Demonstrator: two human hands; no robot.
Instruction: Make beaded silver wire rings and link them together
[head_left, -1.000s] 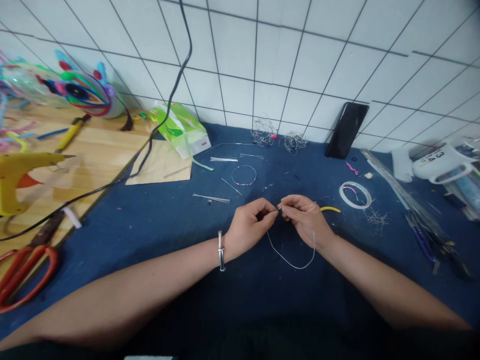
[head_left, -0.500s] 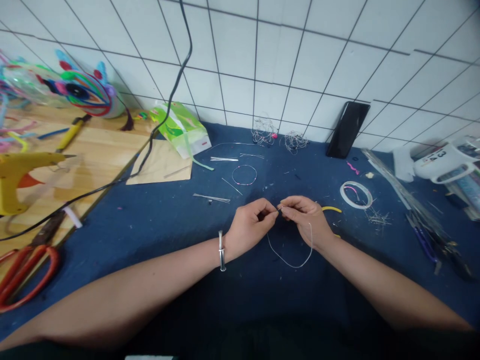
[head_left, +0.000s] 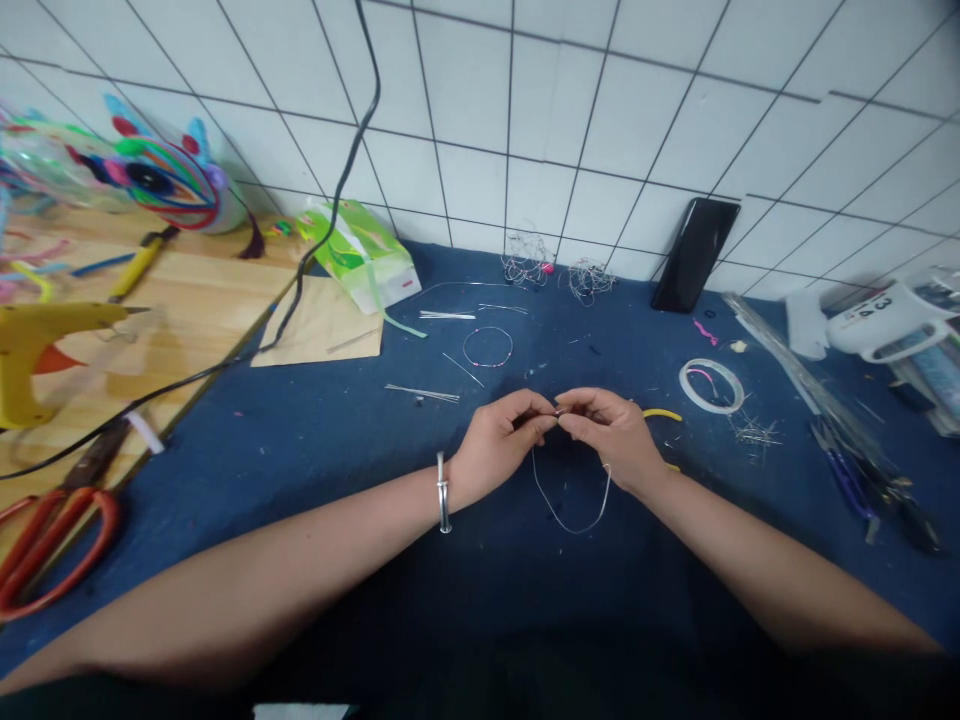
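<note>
Pinching the wire (head_left: 576, 531) with narrowed fingertips, the left hand (head_left: 495, 447) and right hand (head_left: 616, 437) all but meet, rightward and bodyward of the ring (head_left: 487, 366); the wire's slack bows away from the ring, its loose end just beside the right hand.

The light is cool and moderate. The white tiled wall with dark lines (head_left: 469, 180) looks brightest, while the dark blue desk (head_left: 300, 450) becomes nearly black toward its near edge. The silver metal bangle (head_left: 443, 492) shows small highlights. Near the desk's right edge, the white rounded mug with black digits (head_left: 855, 322) is blurred and stretched. The thin silvery wire (head_left: 576, 531) appears a little soft.
</note>
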